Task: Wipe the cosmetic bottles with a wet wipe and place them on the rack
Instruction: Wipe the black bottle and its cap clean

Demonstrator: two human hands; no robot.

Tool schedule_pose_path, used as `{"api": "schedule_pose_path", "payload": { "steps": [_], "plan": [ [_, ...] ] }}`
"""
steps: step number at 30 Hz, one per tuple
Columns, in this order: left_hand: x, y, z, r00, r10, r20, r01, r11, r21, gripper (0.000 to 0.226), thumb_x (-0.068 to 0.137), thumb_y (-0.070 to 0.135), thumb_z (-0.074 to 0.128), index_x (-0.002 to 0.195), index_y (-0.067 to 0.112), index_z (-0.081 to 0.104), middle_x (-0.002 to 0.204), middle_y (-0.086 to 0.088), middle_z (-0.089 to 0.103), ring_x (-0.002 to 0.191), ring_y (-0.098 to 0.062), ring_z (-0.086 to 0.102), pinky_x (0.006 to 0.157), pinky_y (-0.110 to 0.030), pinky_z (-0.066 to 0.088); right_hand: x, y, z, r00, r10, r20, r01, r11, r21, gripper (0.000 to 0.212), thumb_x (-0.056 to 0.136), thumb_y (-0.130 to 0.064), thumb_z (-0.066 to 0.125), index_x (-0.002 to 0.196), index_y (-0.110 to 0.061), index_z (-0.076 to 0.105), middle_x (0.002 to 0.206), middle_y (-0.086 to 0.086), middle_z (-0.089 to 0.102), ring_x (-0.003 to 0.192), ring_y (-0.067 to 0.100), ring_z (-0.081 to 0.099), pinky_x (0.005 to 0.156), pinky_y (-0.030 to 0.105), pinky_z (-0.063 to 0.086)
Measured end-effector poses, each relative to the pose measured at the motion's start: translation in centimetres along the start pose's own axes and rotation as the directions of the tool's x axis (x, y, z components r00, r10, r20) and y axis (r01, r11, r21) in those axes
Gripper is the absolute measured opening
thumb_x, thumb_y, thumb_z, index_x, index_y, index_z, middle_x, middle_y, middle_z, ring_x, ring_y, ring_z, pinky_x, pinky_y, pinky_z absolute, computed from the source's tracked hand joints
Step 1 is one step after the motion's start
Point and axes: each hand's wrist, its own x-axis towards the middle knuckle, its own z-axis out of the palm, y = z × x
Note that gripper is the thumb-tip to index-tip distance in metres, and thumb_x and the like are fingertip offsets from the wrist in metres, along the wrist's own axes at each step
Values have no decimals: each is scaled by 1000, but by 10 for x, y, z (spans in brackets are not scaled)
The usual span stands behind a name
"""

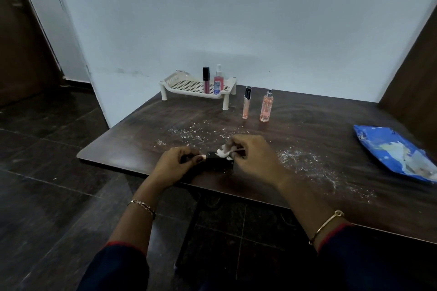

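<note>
Pale wall [236, 19] behind, with a dark wooden table [307, 125] butted against it.

- **Packet:** the blue wipe packet [397, 153] lies flat at the far right. It's off the work zone, probably parked there for the next sheet.
- **Rack:** the white perforated rack [170, 82] sits back centre by the wall, which keeps finished items clear of the wiping.
- **Left hand:** the left hand [175, 165] grips one end of a black bottle [216, 159] held sideways at the near edge. My read is that it acts as the clamp. Can't tell if the bottle rests on the table.
- **Right hand:** the right hand [253, 158], fingers curled, pinches a crumpled wet wipe [223, 151] onto the bottle's upper face and does the rubbing.
- **On the rack:** a dark-capped gloss tube [206, 80] and a pink spray [218, 81] stand upright on its right half, likely done.
- **On the table:** a slim tube [246, 104] and a peach spray bottle [266, 107] stand upright just right of the rack, likely the queue.
- **Debris:** white flecks [298, 158] are scattered around the hands, possibly wipe lint.
</note>
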Motion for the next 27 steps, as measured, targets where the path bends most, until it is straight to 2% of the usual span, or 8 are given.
{"api": "schedule_pose_path", "payload": {
  "steps": [2, 4, 8, 13, 17, 21, 24, 27],
  "plan": [
    [0, 1, 1, 1000, 4, -14, -4, 1000, 19, 10, 84, 29, 68, 91, 23, 73, 84, 6, 72, 81, -10, 66, 77, -34, 53, 2, -2, 4, 996, -83, 35, 86, 991, -103, 8, 78, -14, 64, 84, -16, 68, 84, -3, 70, 74, 9, 62, 69, 22, 51],
    [0, 1, 1, 999, 18, -27, -17, 999, 43, 12, 83, 28, 69, 91, 20, 74, 86, 4, 71, 83, -12, 66, 78, -35, 53, 3, -3, 9, 986, -131, 104, 150, 967, -205, 13, 82, -25, 64, 84, -13, 68, 83, 0, 69, 74, 15, 61, 69, 29, 50],
    [1, 2, 1, 999, 9, -41, -6, 997, 73, 16, 82, 29, 70, 92, 18, 74, 88, 3, 72, 84, -13, 65, 78, -33, 52, 0, 5, 15, 976, -183, 121, 212, 928, -305, 5, 83, -14, 62, 82, -10, 65, 83, 4, 66, 77, 21, 58, 72, 33, 48],
    [2, -1, 2, 1000, -3, -26, 5, 997, 75, 17, 83, 29, 70, 94, 18, 74, 89, 4, 71, 87, -13, 64, 76, -29, 51, -10, 17, 3, 989, -123, 80, 141, 947, -290, 4, 81, -8, 65, 82, -12, 67, 83, 2, 68, 77, 17, 60, 71, 25, 46],
    [3, -4, 2, 1000, -5, -22, 7, 997, 79, 17, 82, 32, 70, 94, 21, 75, 88, 9, 68, 86, -11, 63, 73, -25, 48, -10, 37, -17, 992, 41, 118, -3, 952, -306, 7, 78, -7, 64, 77, -13, 68, 82, 2, 70, 78, 18, 64, 67, 25, 45],
    [2, -2, 2, 999, 17, -43, -14, 998, 53, 13, 80, 32, 72, 92, 27, 75, 87, 9, 71, 84, -10, 65, 77, -33, 53, -1, 34, -29, 986, 144, -86, -147, 988, -38, 12, 81, -6, 67, 90, -14, 69, 89, -4, 70, 79, 8, 65, 75, 20, 52],
    [0, 0, 1, 999, 26, -32, -26, 999, 25, 19, 75, 27, 77, 94, 29, 75, 87, 12, 72, 85, -6, 66, 78, -27, 51, 13, 9, -19, 999, 27, -22, -29, 994, -103, 19, 84, -5, 65, 101, -13, 69, 96, -9, 64, 85, 5, 58, 76, 7, 42],
    [0, -1, 2, 999, 7, -41, -5, 998, 55, 20, 72, 27, 80, 91, 28, 74, 85, 9, 72, 82, -9, 66, 74, -25, 50, 27, -7, 9, 990, -104, 100, 122, 973, -196, 16, 85, -5, 62, 95, -14, 71, 96, -3, 68, 84, 10, 60, 78, 19, 48]
  ]
}}
